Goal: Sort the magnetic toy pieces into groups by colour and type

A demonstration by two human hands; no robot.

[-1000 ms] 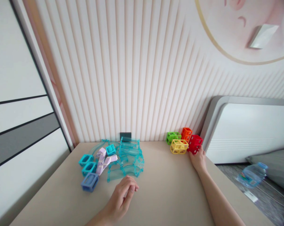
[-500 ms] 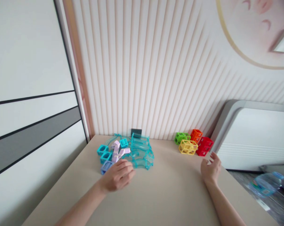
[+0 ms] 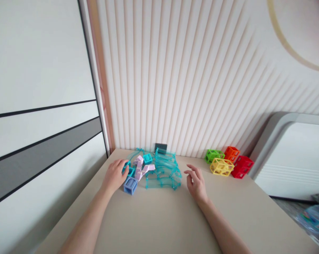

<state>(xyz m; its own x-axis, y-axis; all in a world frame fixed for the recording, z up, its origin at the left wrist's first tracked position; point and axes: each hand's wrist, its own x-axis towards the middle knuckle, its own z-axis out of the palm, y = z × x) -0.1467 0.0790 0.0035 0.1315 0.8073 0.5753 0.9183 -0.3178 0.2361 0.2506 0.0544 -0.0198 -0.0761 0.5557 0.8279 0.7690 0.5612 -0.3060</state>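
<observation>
Head view: my left hand (image 3: pixel 114 176) rests at the pile's left, fingers together, curled over a teal open-frame block (image 3: pixel 129 171); clamped or not, I cannot tell. A blue frame block (image 3: pixel 130 186) sits just near. My right hand (image 3: pixel 196 183), fingers apart, hovers beside translucent teal panels (image 3: pixel 163 176). The beige tabletop (image 3: pixel 154 218) runs nearward; its far edge meets the ribbed wall (image 3: pixel 175 88).

Tabletop (image 3: pixel 159 218) passage runs between the teal frames (image 3: pixel 163 174) and yellow block (image 3: pixel 221 167); the ribbed wall (image 3: pixel 175 88) blocks behind.
</observation>
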